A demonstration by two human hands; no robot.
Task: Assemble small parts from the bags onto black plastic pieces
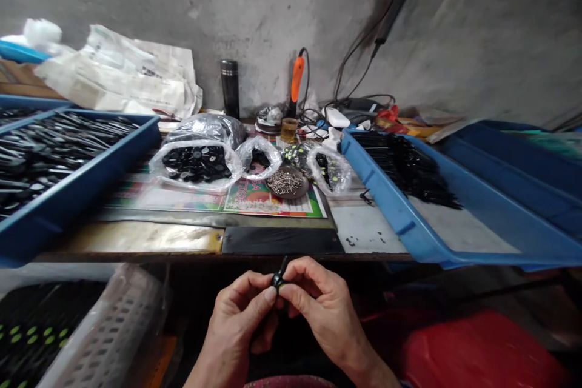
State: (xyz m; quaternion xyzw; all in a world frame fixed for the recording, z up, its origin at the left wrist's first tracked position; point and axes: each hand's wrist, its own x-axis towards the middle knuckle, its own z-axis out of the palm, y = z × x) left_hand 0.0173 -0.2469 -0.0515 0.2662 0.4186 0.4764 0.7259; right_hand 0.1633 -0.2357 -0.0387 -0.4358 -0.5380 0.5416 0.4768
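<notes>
My left hand (240, 309) and my right hand (318, 303) meet in front of the bench edge, both closed in a pinch. Between their fingertips is a small black plastic part (277, 279) with a thin stem pointing up. Its lower portion is covered by my thumbs and fingers. On the bench beyond stand an open plastic bag of black round pieces (195, 163), a smaller bag of black pieces (258, 159), a dish of small metal screws or pins (286, 182) and a bag of black and yellow-green pieces (331, 171).
A blue tray (131, 154) full of long black parts stands at the left, and another blue tray (400, 218) with black parts at the right. A black flask (230, 88) and an orange-handled tool (297, 79) are by the wall. Below left is a white basket (100, 333).
</notes>
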